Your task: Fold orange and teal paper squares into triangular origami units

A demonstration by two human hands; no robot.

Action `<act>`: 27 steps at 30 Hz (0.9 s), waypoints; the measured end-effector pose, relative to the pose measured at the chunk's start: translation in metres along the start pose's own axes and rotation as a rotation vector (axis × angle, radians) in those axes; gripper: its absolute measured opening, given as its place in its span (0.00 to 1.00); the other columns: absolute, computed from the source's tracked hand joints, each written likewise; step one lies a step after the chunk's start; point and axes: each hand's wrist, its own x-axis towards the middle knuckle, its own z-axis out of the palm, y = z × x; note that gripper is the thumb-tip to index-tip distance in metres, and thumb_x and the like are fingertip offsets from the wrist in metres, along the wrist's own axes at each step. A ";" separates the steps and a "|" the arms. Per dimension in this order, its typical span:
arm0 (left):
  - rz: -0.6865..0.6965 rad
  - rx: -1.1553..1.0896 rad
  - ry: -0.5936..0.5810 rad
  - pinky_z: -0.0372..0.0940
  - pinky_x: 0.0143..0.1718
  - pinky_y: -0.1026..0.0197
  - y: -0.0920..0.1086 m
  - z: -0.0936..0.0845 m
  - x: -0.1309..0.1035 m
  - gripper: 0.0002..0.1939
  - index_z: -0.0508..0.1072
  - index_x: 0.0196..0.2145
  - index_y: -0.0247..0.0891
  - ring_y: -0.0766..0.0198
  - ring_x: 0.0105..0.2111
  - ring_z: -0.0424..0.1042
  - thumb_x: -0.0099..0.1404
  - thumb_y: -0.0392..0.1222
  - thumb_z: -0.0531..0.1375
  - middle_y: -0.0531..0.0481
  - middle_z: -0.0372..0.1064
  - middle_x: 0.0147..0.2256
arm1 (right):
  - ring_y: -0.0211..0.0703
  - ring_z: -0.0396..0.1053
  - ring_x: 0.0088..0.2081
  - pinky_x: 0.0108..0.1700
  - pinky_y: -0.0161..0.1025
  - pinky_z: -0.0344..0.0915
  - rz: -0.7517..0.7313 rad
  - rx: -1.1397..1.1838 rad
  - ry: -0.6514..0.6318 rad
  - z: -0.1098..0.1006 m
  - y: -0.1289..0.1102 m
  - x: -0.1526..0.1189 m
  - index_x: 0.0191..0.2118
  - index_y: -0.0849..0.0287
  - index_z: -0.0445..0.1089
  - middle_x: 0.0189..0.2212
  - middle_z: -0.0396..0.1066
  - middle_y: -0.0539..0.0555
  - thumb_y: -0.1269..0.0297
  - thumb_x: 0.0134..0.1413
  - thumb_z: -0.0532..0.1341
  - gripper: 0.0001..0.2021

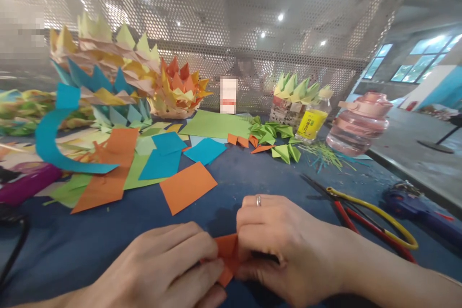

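Between my two hands, low in the middle of the head view, is a small piece of orange paper (228, 256) with folds in it. My left hand (176, 264) is closed on its left side, fingers curled over the edge. On the right side my right hand (277, 245), with a ring on one finger, pinches the same paper. Much of the piece is hidden under the fingers. Just beyond my hands lies a flat orange paper rectangle (188, 187). Blue paper pieces (162, 161) lie behind it.
Folded green paper pieces (276, 134) lie farther back. Layered paper decorations (104, 72) stand at the left rear. Scissors (371, 219) and a blue-handled tool (420, 209) lie at right, near a yellow-labelled bottle (312, 122) and a pink bottle (359, 125). A purple tool (31, 183) is at left.
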 end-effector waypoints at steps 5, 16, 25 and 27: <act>-0.101 -0.204 -0.077 0.66 0.26 0.68 -0.002 -0.002 0.005 0.12 0.73 0.30 0.39 0.67 0.26 0.69 0.70 0.35 0.53 0.52 0.69 0.26 | 0.36 0.62 0.29 0.36 0.35 0.60 0.039 0.068 -0.050 -0.002 -0.001 -0.001 0.24 0.61 0.65 0.24 0.67 0.49 0.70 0.56 0.63 0.11; -0.408 -0.286 -0.162 0.65 0.27 0.68 -0.003 0.003 0.009 0.11 0.70 0.26 0.40 0.67 0.27 0.68 0.64 0.45 0.60 0.53 0.66 0.24 | 0.36 0.65 0.31 0.36 0.34 0.60 0.227 0.139 -0.061 -0.004 -0.005 0.001 0.28 0.65 0.71 0.26 0.70 0.51 0.72 0.53 0.64 0.04; -0.581 -0.430 -0.301 0.61 0.25 0.69 -0.001 0.000 0.013 0.08 0.62 0.22 0.39 0.72 0.24 0.67 0.59 0.34 0.55 0.56 0.65 0.25 | 0.34 0.63 0.30 0.35 0.34 0.58 0.285 0.099 -0.078 -0.001 -0.001 0.000 0.27 0.63 0.69 0.26 0.68 0.48 0.71 0.51 0.65 0.05; -0.592 -0.458 -0.310 0.61 0.25 0.69 -0.001 0.000 0.012 0.08 0.62 0.22 0.39 0.72 0.24 0.67 0.58 0.34 0.54 0.57 0.65 0.25 | 0.35 0.63 0.30 0.35 0.34 0.58 0.284 0.091 -0.096 -0.002 -0.002 0.000 0.28 0.63 0.68 0.26 0.68 0.47 0.70 0.52 0.65 0.06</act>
